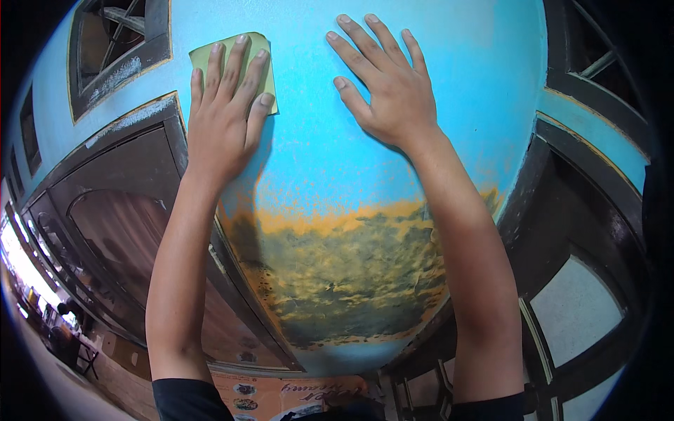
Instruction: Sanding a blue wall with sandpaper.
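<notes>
My left hand [224,126] presses a yellow-green sheet, apparently sandpaper [267,78], flat against a light-blue painted wall [316,152]. The fingers are spread over the sheet, and its top and right edges show beyond them. To the right, my right hand [392,89] lies with fingers apart on the bare blue paint, holding nothing. Below both hands the blue thins into orange speckles. Lower still is a broad rough patch [342,279] of mottled dark grey and yellow-orange, with a wrinkled look.
A dark-framed door [116,226] with a curtain-like panel flanks the wall on the left, under a small window [110,37]. On the right is a dark doorway [568,210] with pale panels [576,310]. An orange printed banner [263,387] lies below; a cardboard box [125,351] sits lower left.
</notes>
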Demonstrator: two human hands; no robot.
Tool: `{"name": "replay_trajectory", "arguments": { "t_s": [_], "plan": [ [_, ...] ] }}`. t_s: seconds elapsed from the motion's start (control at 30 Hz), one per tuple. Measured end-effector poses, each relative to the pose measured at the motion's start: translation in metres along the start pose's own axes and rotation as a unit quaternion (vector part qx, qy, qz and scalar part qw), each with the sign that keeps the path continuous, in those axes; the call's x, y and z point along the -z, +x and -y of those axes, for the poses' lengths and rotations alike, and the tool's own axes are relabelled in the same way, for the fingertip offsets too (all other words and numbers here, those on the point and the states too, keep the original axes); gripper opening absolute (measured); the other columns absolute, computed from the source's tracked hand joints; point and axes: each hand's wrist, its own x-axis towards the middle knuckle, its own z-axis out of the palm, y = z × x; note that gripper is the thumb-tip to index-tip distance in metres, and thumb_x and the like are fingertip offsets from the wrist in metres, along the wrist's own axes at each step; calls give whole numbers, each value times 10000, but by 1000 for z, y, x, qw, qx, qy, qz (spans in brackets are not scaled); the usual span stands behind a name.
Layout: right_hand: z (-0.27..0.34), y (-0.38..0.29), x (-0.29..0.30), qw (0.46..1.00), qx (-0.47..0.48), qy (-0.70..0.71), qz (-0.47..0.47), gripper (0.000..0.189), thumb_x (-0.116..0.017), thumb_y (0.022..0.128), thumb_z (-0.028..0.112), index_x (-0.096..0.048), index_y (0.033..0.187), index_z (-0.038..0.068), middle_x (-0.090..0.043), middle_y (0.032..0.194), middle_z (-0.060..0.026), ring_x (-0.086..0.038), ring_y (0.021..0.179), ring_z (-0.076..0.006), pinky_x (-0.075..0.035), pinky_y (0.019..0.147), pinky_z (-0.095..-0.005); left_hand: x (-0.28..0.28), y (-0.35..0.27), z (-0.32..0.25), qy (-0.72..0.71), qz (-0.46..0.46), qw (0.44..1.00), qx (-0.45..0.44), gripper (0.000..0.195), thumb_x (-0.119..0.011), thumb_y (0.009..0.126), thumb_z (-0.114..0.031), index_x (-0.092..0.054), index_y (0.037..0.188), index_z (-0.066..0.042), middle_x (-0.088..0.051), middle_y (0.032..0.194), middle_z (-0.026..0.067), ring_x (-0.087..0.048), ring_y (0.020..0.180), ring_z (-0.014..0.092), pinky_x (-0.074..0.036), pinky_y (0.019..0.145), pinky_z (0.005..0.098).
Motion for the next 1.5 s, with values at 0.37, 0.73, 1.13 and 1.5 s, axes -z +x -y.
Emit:
{"name": "replay_trajectory", "arguments": {
  "t_s": [0.37, 0.73, 1.13, 1.5],
  "plan": [
    [-9, -10, 4, 1000, -4, 1, 14, 518, -558, 1019, 397, -490, 1528, 327, -397, 1636, 80, -343, 1519, -208, -222, 1250, -515, -13, -18, -32, -18, 17, 999, 20, 534, -454, 1061, -313, -457, 1568, -143, -298, 1690, 120, -175, 1585, 364, -82, 1255, 560],
    [-52, -26, 28, 996, 38, -39, 67, 513, -539, 1031, 462, -449, 1534, 419, -363, 1648, 111, -328, 1521, -179, -233, 1256, -513, -23, -19, -70, -25, 3, 999, 43, 534, -508, 1032, -304, -487, 1552, -184, -305, 1692, 85, -196, 1580, 364, -106, 1244, 597],
    [-71, -26, 31, 997, 45, -18, 63, 514, -547, 1024, 453, -459, 1530, 414, -360, 1648, 119, -321, 1522, -170, -217, 1262, -498, -30, -13, -108, -18, 7, 998, 59, 531, -478, 1059, -310, -462, 1569, -164, -302, 1692, 99, -192, 1582, 362, -87, 1247, 583],
    [-72, -28, 40, 999, 14, -28, 15, 509, -517, 1041, 371, -480, 1539, 273, -408, 1628, 70, -354, 1507, -208, -226, 1241, -525, -40, 0, -133, -30, -6, 999, 36, 520, -499, 1039, -342, -500, 1544, -218, -357, 1669, 56, -247, 1570, 325, -128, 1246, 581]
  ]
}}
